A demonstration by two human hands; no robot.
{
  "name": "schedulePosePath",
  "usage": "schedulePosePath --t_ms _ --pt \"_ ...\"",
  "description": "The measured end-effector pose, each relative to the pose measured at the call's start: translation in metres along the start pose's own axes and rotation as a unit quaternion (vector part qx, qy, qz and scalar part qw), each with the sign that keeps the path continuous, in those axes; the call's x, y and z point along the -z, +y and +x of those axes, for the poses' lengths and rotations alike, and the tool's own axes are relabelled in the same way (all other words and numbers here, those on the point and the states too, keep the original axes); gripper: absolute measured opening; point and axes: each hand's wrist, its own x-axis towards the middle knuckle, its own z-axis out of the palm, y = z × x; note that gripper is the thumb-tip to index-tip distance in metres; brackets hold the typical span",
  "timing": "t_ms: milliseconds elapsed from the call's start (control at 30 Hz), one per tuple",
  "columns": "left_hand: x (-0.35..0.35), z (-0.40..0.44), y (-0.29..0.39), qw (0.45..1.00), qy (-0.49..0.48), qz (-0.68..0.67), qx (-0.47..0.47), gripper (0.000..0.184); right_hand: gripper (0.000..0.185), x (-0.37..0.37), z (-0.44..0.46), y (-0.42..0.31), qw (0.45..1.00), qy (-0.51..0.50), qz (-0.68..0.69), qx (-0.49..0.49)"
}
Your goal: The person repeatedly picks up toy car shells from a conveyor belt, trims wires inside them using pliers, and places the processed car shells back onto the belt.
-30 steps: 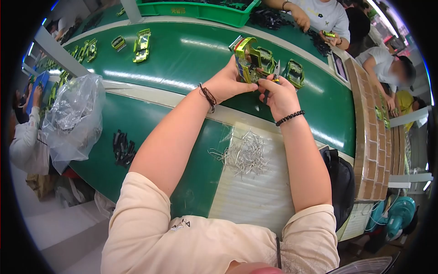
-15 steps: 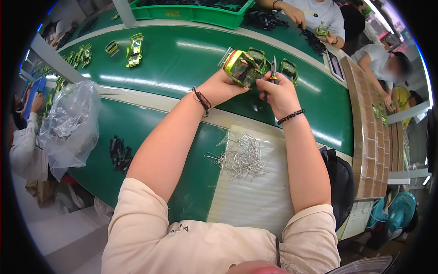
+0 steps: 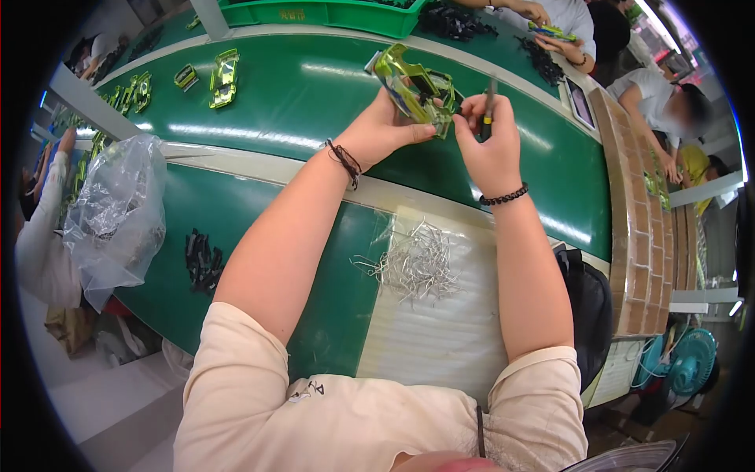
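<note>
My left hand point(image 3: 379, 135) grips a shiny yellow-green car body shell point(image 3: 409, 98), tilted above the green table, thumb on its lower edge. Just right of the shell is my right hand point(image 3: 491, 141), its fingers closed around pliers point(image 3: 488, 110) whose tips point up. Whether its fingertips also pinch something small near the shell is too small to tell. Nearer to me, a tangle of thin bent metal wires point(image 3: 421, 263) lies on a white foam sheet point(image 3: 432, 346). A small pile of black parts point(image 3: 202, 261) rests on the table beside my left forearm.
More green shells point(image 3: 225, 79) lie at the upper left. A clear plastic bag point(image 3: 118, 212) hangs over the left edge. At the back is a green crate point(image 3: 314, 17); on the right, a cardboard divider tray point(image 3: 637, 236). Co-workers sit across and at both sides.
The shell has turned in my left hand, and its open side shows more. My right hand has drawn slightly away from it with the pliers. The green shells on the table have shifted left.
</note>
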Motion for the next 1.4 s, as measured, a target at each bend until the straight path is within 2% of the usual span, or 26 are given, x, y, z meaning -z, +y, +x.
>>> schedulePosePath --t_ms 67,133,300,500,600,700,833,1100,1200,1300,1400 --pt "-0.002 -0.003 0.005 0.999 0.003 -0.02 0.04 0.057 0.024 0.008 0.003 -0.007 0.989 -0.069 -0.091 0.093" --pt "-0.001 -0.003 0.006 0.998 0.007 -0.009 0.064 0.053 0.023 0.014 0.002 -0.01 0.987 -0.116 -0.091 0.07" --pt "0.001 0.0 0.006 0.991 -0.045 -0.112 0.061 0.049 0.023 0.017 0.005 -0.019 0.982 -0.171 -0.067 0.054" --pt "-0.001 -0.006 0.008 0.988 -0.049 -0.13 0.064 0.051 0.017 0.013 0.003 -0.023 0.979 -0.189 -0.046 0.053" --pt "0.002 -0.005 0.009 0.982 -0.056 -0.169 0.064 0.051 0.016 0.01 0.001 -0.023 0.984 -0.165 -0.054 0.045" --pt "0.005 -0.006 0.007 0.972 -0.057 -0.214 0.076 0.054 0.014 0.002 -0.004 -0.024 0.981 -0.164 -0.097 -0.034" --pt "0.009 -0.005 0.007 0.953 -0.097 -0.274 0.085 0.056 0.018 -0.007 -0.008 -0.022 0.989 -0.114 -0.088 -0.02" --pt "0.005 -0.006 0.006 0.959 -0.112 -0.251 0.065 0.058 0.022 -0.015 -0.012 -0.016 0.987 -0.055 -0.153 0.015" --pt "0.005 -0.006 0.008 0.969 -0.098 -0.217 0.057 0.059 0.019 -0.015 -0.014 -0.015 0.989 -0.058 -0.139 0.008" --pt "0.006 -0.005 0.009 0.975 -0.091 -0.196 0.045 0.058 0.016 -0.015 -0.014 -0.007 0.996 -0.059 -0.06 -0.002" --pt "0.008 -0.005 0.01 0.976 -0.092 -0.195 0.024 0.057 0.011 -0.02 -0.014 0.005 0.999 -0.01 0.041 0.032"
